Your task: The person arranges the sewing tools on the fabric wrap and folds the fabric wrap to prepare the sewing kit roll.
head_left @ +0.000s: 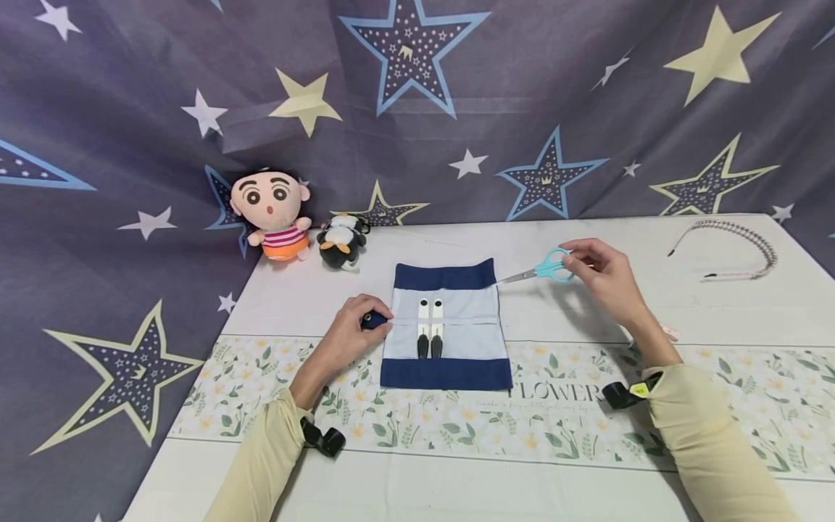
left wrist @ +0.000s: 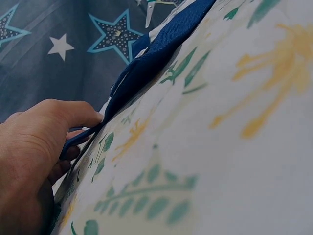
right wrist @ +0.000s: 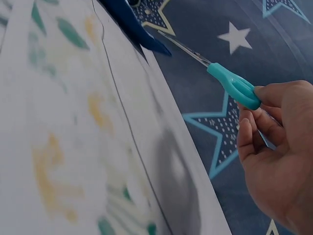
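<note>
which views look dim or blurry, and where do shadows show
Head view: bright, with a soft shadow on the tablecloth below the right hand; left wrist view: dim, the yellow flower print at upper right blurred; right wrist view: dim, print at left out of focus, broad shadow at lower middle, scissors clearer.

My left hand [head_left: 349, 330] and right hand [head_left: 607, 279], both pinching, well apart.
The right is raised, farther forward than the left, its fingers [right wrist: 248, 137] bent; my left forearm [head_left: 261, 457] and right forearm [head_left: 717, 449] slant back and outward from the hands.
</note>
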{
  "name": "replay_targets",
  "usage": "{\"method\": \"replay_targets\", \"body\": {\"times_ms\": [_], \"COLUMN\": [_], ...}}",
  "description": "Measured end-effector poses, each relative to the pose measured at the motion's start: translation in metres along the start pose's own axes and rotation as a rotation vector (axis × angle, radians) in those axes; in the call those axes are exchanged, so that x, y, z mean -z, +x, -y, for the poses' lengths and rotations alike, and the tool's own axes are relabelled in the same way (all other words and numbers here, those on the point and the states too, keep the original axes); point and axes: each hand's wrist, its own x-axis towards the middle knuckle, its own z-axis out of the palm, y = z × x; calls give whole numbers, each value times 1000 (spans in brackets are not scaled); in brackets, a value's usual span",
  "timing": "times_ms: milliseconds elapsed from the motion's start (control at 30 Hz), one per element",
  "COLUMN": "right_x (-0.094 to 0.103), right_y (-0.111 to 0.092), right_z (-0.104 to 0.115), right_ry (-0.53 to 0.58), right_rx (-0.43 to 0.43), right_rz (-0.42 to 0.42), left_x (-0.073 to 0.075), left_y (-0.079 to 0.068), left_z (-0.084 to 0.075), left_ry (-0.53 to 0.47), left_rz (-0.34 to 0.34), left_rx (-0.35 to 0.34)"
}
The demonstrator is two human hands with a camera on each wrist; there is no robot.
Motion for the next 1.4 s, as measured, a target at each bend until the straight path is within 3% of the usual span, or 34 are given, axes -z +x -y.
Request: {"method": "replay_targets", "body": {"times_ms": [233,567,867,1400], "right_x": [-23,-54,-73,-94], "right_y": [7,18,27,39], "right_z": [10,17,18,19], "right_ry": [65,51,24,-49], "right_rx": [19,14,-22,-32], "right_rz": [52,193,285,373], "left_x": [0,1,0,0], "left_y": [1,0,1,0], "left_z": [0,0,0,0], "left_ry": [7,-5,-3,-10], "left_rz": [-2,2,1,1], "left_rx": [-4,3,-2,7]}}
